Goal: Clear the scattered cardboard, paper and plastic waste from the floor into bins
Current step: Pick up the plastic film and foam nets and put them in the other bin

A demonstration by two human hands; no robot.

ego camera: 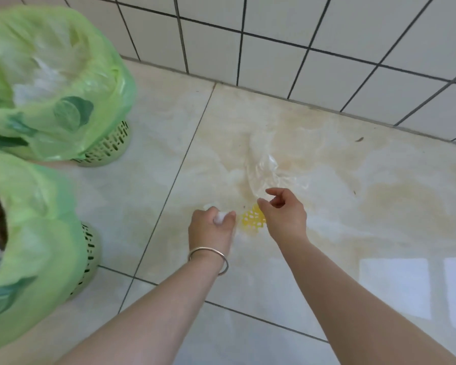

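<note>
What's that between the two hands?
In the head view, a yellow mesh piece lies on the floor between the left hand and right hand.

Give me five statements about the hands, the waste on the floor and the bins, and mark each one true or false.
1. The left hand is closed around a small white crumpled piece. True.
2. The right hand grips the yellow mesh piece. False: its fingers are spread open above the mesh, holding nothing.
3. A clear plastic bag lies on the floor beyond the right hand. True.
4. The two bins stand to the right of the hands. False: they stand on the left, both lined with green bags.
5. A metal bangle sits on the right wrist. False: it is on the left wrist.
</note>
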